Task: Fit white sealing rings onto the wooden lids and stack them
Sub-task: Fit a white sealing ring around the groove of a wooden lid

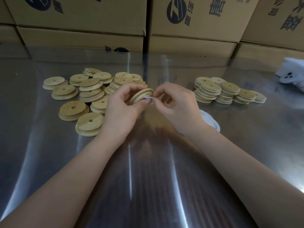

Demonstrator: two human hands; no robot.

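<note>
My left hand (122,106) grips a round wooden lid (141,95) on edge above the middle of the steel table (49,162). My right hand (176,106) pinches a white sealing ring (147,98) at the lid's rim, the ring partly laid against the lid. To the left lies a loose pile of bare wooden lids (88,92), each with a small hole. On the right stand short stacks of lids with white rings fitted (225,92). More white rings (212,121) lie flat on the table, mostly hidden behind my right wrist.
Cardboard boxes (79,18) with dark print form a wall along the table's far edge. A white plastic bag (292,73) lies at the far right of the table.
</note>
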